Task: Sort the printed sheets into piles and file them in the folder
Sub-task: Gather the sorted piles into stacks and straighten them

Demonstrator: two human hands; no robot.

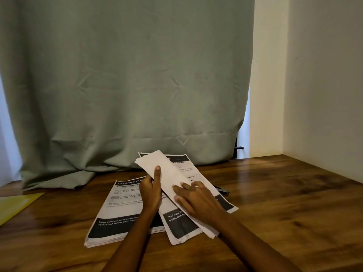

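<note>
The wooden table carries two piles: the thick left stack and, just beside it, the right pile. Above the right pile I hold a sheaf of sheets, its long axis running away and leftward. My left hand pinches its near-left edge; my right hand lies flat on it, fingers spread. The yellow folder lies well left, nearer my left hand.

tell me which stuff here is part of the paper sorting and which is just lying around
Part of the job:
- left pile of printed sheets
- right pile
- blank-side sheets held by left hand and right hand
- yellow folder

Lying about:
- green curtain
- dark object behind the right pile
</note>
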